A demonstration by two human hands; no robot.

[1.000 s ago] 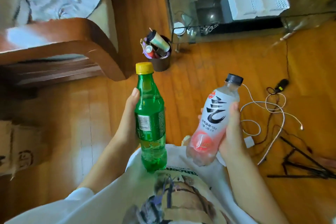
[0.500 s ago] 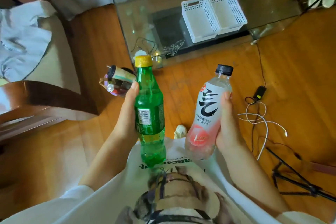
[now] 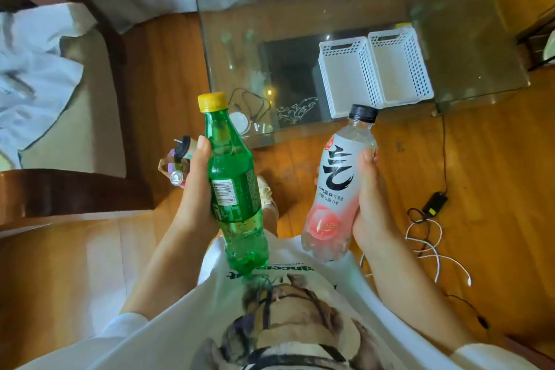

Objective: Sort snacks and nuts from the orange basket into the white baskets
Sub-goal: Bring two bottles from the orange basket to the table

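Here, two white baskets [image 3: 375, 69] sit side by side on the glass worktop [image 3: 468, 39], nothing in them. The left hand [image 3: 195, 189] grips a green bottle [image 3: 234, 189]; the right hand [image 3: 372, 204] grips a pink-and-white bottle [image 3: 336, 189].

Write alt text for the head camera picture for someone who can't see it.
A person's left hand holds a green bottle with a yellow cap, and the right hand holds a clear and pink bottle with a black cap. Beyond them, two white baskets sit side by side on a glass table.
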